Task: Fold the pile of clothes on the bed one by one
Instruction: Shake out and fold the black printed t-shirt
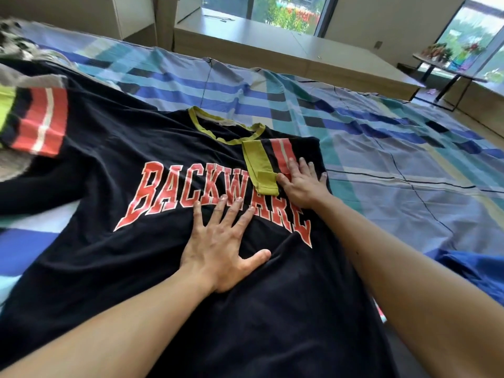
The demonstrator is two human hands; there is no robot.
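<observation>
Black cotton T-shirt with red lettering (169, 148) lies front-up on the blue plaid bedsheet (381, 137). Left hand (223, 241) flat, fingers spread wide, below the lettering. Right hand (302, 184) flat and open on the shirt's folded-in sleeve, holding nothing.

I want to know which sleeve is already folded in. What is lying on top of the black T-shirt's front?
The right sleeve, with its olive cuff and red stripes, lies folded over the black T-shirt, hiding the lettering's end. Both the right hand and left hand press flat.

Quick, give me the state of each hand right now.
Left hand: open, flat on the black cotton T-shirt, holding nothing.
Right hand: open, pressing the shirt's folded-in sleeve.
</observation>
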